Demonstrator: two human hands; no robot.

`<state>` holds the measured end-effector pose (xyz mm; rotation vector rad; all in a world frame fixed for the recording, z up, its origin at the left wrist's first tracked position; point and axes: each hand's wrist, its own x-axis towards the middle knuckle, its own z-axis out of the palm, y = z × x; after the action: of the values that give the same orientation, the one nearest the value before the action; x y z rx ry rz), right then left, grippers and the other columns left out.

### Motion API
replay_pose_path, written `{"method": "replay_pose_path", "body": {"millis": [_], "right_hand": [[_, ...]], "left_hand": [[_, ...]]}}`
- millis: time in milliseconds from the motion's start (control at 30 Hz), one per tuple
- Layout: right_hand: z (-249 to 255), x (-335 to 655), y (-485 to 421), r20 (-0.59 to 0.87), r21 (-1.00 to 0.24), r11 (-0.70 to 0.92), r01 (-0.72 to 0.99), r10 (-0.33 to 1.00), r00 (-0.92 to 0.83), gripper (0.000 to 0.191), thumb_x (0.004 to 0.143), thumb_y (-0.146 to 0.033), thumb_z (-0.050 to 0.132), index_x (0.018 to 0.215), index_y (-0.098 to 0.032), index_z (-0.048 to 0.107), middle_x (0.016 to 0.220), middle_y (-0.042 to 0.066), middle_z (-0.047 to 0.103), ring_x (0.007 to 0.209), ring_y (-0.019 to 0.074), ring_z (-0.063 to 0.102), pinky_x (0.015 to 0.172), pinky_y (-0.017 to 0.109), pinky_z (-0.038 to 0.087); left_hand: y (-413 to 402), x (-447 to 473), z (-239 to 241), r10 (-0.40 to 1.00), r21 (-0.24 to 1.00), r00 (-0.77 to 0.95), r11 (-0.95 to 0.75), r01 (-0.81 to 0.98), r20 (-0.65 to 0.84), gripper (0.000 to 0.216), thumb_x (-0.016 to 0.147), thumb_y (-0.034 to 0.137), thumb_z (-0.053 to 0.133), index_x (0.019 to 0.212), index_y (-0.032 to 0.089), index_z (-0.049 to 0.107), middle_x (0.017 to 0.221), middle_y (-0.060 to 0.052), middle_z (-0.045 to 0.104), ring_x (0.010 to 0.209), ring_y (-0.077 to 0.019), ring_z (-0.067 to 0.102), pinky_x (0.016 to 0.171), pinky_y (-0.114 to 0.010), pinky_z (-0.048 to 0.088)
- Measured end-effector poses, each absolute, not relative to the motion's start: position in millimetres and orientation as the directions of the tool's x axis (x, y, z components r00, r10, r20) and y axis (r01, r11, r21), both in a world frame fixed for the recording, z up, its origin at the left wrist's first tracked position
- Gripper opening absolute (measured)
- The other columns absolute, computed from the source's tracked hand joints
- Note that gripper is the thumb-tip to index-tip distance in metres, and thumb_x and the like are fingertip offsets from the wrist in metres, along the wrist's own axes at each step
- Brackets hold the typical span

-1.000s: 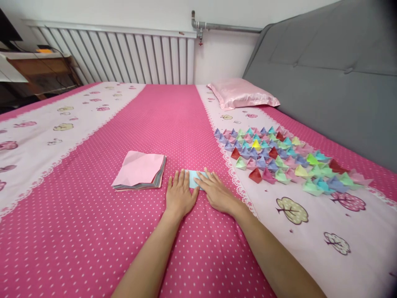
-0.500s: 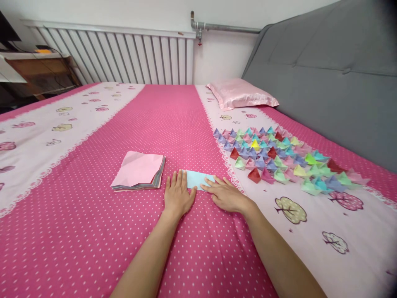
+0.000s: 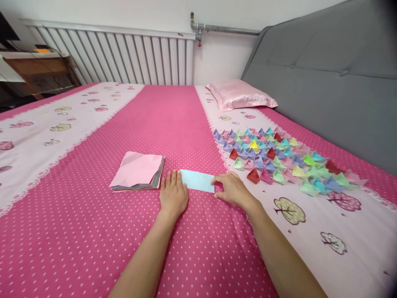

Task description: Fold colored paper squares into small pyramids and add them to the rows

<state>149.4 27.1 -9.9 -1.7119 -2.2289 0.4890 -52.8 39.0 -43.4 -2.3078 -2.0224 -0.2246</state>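
Note:
A light blue sheet of paper (image 3: 197, 181), folded into a rectangle, lies flat on the pink dotted bedspread (image 3: 173, 124). Against its left end my left hand (image 3: 174, 194) rests flat, fingers stretched forward. At the paper's right end is my right hand (image 3: 232, 190), its thumb and forefinger apart and curved around the corners there. Whether those fingertips touch the paper I cannot tell. Left of my left hand sits a stack of square paper (image 3: 138, 169) with a pink sheet on top.
Rows of small folded paper boats (image 3: 273, 155) in many colours stand to the right. A pink pillow (image 3: 240, 94) lies behind them by the grey headboard (image 3: 335, 78). A white radiator (image 3: 124, 56) runs along the far wall; a desk (image 3: 34, 70) is at far left.
My right hand has drawn back off the paper to the right, its fingers now curved at the end. My left hand has shifted slightly left, uncovering more of the blue sheet.

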Motion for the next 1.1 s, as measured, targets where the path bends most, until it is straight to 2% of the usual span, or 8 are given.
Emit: {"method": "replay_pose_path", "body": {"millis": [167,367,533,700,800,900,1000,1100], "right_hand": [[-21.9,148.7,29.2,0.144,-0.446,0.417,0.792,0.907,-0.396,0.069,0.063,-0.008,0.057,0.129,-0.026,0.045,0.113,0.007,0.052,0.103,0.0210,0.050,0.088,0.034,0.040],[-31.3,149.0,35.4,0.277,-0.415,0.489,0.767,0.871,-0.405,0.060,0.065,0.000,0.049,0.117,-0.029,0.058,0.138,0.005,0.031,0.124,0.0251,0.033,0.101,0.042,0.031],[-33.2,148.5,39.5,0.386,-0.444,0.534,0.720,0.839,-0.384,0.035,0.079,-0.011,0.050,0.104,-0.029,0.066,0.132,0.006,0.043,0.118,0.0245,0.041,0.096,0.045,0.037],[-30.8,144.0,42.2,0.552,-0.396,0.557,0.730,0.780,-0.296,0.020,0.081,-0.019,0.055,0.092,-0.028,0.070,0.119,0.005,0.058,0.112,0.0240,0.047,0.094,0.045,0.038],[-27.7,141.5,41.3,0.657,-0.395,0.542,0.742,0.731,-0.184,0.019,0.082,-0.021,0.054,0.093,-0.027,0.068,0.109,0.004,0.064,0.107,0.0224,0.051,0.093,0.044,0.038],[-24.6,138.5,38.5,0.729,-0.402,0.538,0.741,0.678,-0.097,0.020,0.081,-0.019,0.054,0.093,-0.027,0.068,0.101,0.003,0.066,0.098,0.0208,0.055,0.090,0.042,0.040],[-20.4,133.9,33.9,0.778,-0.342,0.575,0.743,0.617,-0.120,0.022,0.078,-0.015,0.055,0.092,-0.027,0.068,0.101,0.003,0.067,0.097,0.0213,0.055,0.088,0.042,0.041],[-15.1,126.8,27.9,0.793,-0.242,0.654,0.717,0.559,-0.242,0.023,0.075,-0.014,0.058,0.090,-0.029,0.068,0.103,0.001,0.067,0.098,0.0213,0.054,0.090,0.042,0.039]], "left_hand": [[39.0,-54.3,-40.8,0.976,0.081,0.133,-0.149,0.985,0.172,0.051,0.088,0.025,0.028,0.134,0.006,0.036,0.139,-0.014,0.038,0.129,-0.0284,0.033,0.108,-0.044,0.022],[41.2,-56.6,-39.4,0.967,0.176,0.111,-0.153,0.972,0.229,0.048,0.085,0.024,0.035,0.128,0.002,0.041,0.133,-0.019,0.044,0.125,-0.0280,0.039,0.105,-0.043,0.028],[46.9,-61.1,-45.4,0.924,0.345,0.065,-0.205,0.916,0.378,0.044,0.082,0.025,0.043,0.121,0.004,0.045,0.120,-0.021,0.055,0.113,-0.0290,0.050,0.096,-0.042,0.039],[42.6,-60.2,-32.4,0.869,0.471,-0.038,-0.229,0.852,0.492,0.040,0.081,0.029,0.048,0.115,0.008,0.048,0.112,-0.018,0.057,0.107,-0.0282,0.051,0.091,-0.041,0.041],[32.5,-55.5,-18.1,0.818,0.540,-0.154,-0.212,0.815,0.554,0.029,0.081,0.036,0.049,0.096,0.013,0.058,0.097,-0.013,0.059,0.097,-0.0253,0.054,0.087,-0.038,0.041],[25.4,-49.9,-11.5,0.901,0.719,-0.232,-0.118,0.684,0.368,0.038,0.080,0.048,0.047,0.069,0.014,0.061,0.074,-0.010,0.060,0.081,-0.0235,0.057,0.077,-0.036,0.043],[27.1,-46.5,-11.6,0.985,0.969,-0.129,0.137,0.206,-0.112,0.054,0.078,0.059,0.041,0.074,0.010,0.064,0.069,-0.011,0.063,0.066,-0.0205,0.060,0.063,-0.031,0.046],[33.9,-47.6,-10.2,0.922,0.864,0.127,0.387,-0.322,-0.365,0.056,0.081,0.057,0.038,0.096,0.009,0.062,0.083,-0.012,0.067,0.069,-0.0180,0.063,0.066,-0.029,0.050]]}}
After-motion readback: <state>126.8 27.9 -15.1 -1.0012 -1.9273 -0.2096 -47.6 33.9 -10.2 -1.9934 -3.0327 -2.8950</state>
